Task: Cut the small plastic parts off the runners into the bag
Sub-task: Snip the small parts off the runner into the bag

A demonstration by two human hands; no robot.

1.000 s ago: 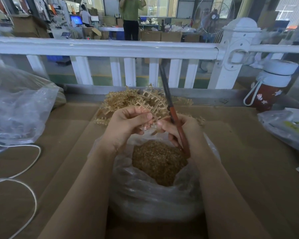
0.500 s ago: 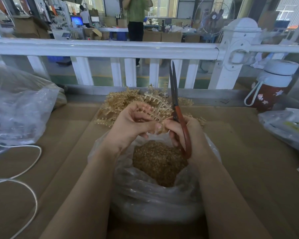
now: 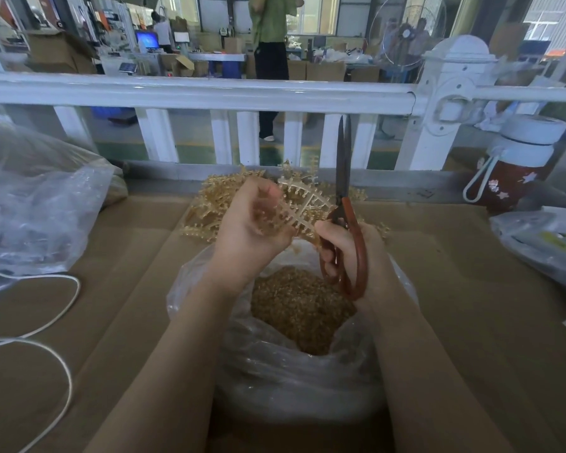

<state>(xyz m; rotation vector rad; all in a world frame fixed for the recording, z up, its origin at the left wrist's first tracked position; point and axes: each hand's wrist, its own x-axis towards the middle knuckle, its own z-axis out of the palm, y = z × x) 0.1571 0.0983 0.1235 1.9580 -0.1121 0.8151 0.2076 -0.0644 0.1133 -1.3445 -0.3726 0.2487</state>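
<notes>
While the right hand [image 3: 350, 253] gripped red-handled scissors [image 3: 345, 204], the left hand [image 3: 252, 223] held a spiky runner [image 3: 303, 204].
The blades had swung upright above the crinkled bag [image 3: 294, 380].

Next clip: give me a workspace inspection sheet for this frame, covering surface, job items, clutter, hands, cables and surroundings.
Surface: brown cardboard sheet covers the bench.
Job's things: open clear bag of cut tan parts between the forearms; runner frame held above it; pile of runners behind.
Clutter: large clear bag at left; another plastic bag at right; red bottle with white lid.
Hands: left hand holds the runner frame, blurred; right hand grips red-handled scissors, blades upright and closed.
Cables: white cord looped at left.
Surroundings: white railing; workshop beyond, with a standing person.
</notes>
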